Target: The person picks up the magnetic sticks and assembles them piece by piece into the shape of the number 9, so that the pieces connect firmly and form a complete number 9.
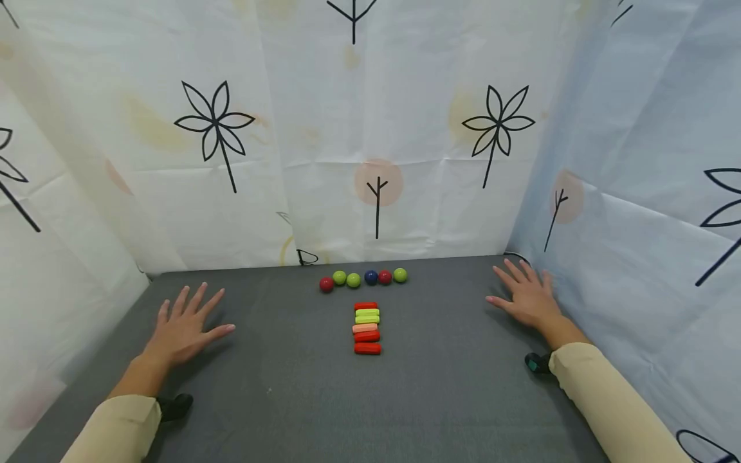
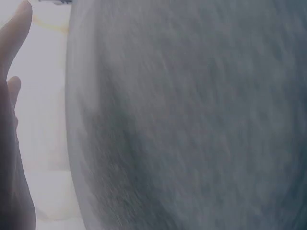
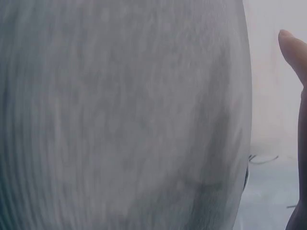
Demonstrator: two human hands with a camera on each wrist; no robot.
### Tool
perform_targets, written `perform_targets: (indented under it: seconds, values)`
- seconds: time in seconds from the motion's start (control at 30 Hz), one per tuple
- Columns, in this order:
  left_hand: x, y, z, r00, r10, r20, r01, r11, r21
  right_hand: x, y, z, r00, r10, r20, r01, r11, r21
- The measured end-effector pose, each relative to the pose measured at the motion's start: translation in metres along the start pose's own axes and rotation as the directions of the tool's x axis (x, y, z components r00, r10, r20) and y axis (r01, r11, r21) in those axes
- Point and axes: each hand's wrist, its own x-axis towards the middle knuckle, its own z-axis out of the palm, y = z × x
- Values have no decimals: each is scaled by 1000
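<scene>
My left hand [image 1: 181, 334] is spread palm down over the left side of the grey table, its fingers straight and holding nothing. On the right side, my right hand [image 1: 529, 299] is spread the same way, with nothing in it. Between them, at the back, lies an uneven row of small balls: a red ball [image 1: 327, 284], green balls [image 1: 354, 280], a blue ball [image 1: 371, 277] and another red ball [image 1: 384, 277]. In front of these, short rods form a column, among them a red rod [image 1: 367, 348], a salmon rod [image 1: 365, 328] and yellow-green rods [image 1: 367, 319].
The grey cloth-covered table [image 1: 278, 399] ends at a white patterned curtain [image 1: 324, 212] behind and on both sides. A dark cable [image 1: 517, 254] runs by the back right corner. Dark wrist devices [image 1: 175, 408] sit at both sleeve cuffs.
</scene>
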Motion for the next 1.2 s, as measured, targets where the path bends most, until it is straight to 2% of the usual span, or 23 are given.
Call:
perform_targets:
  seconds: [0.13,0.33,0.6,0.77,1.0,1.2]
  values:
    - [7,11,0,1000,7,-7,-7,1000,-28,3,-11,0,999,-27,-38,27,1000,12]
    - [16,31,-2,997,61,-42,-64,994,-87,9,-29,-2,993,-72,-89,74,997,23]
    - [27,51,-1,992,100,-73,-112,977,-183,15,-47,-1,986,-111,-126,122,989,88]
    - [30,65,1,988,119,-99,-142,950,-277,21,-56,2,982,-135,-131,151,981,124]
    - [35,83,1,988,123,-95,-150,912,-382,26,-69,4,968,-175,-182,208,961,181]
    - [40,98,0,988,120,-94,-151,866,-477,30,-83,2,973,-161,-165,203,940,275]
